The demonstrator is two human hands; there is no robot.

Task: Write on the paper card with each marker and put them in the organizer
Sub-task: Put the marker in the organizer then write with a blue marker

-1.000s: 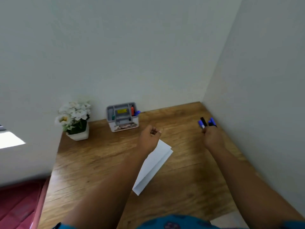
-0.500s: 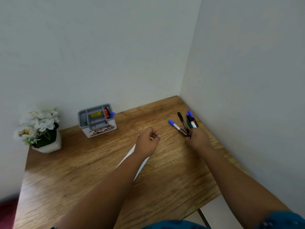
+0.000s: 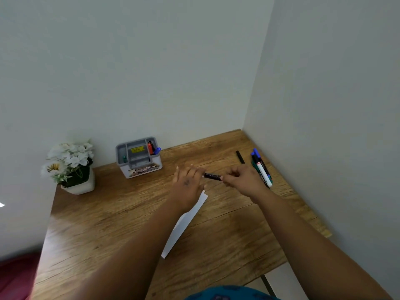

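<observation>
Above the paper card (image 3: 187, 220), marker (image 3: 212, 176) between left hand (image 3: 188, 183), right hand (image 3: 242, 180)

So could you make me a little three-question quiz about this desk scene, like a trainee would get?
1. True or false: the right hand grips a marker.
2. Where is the organizer? A) right of the flowers B) on the card C) in the right corner
3. Fill in: the spare markers lie by the ___ wall.

Key: 1 true; 2 A; 3 right.
</observation>
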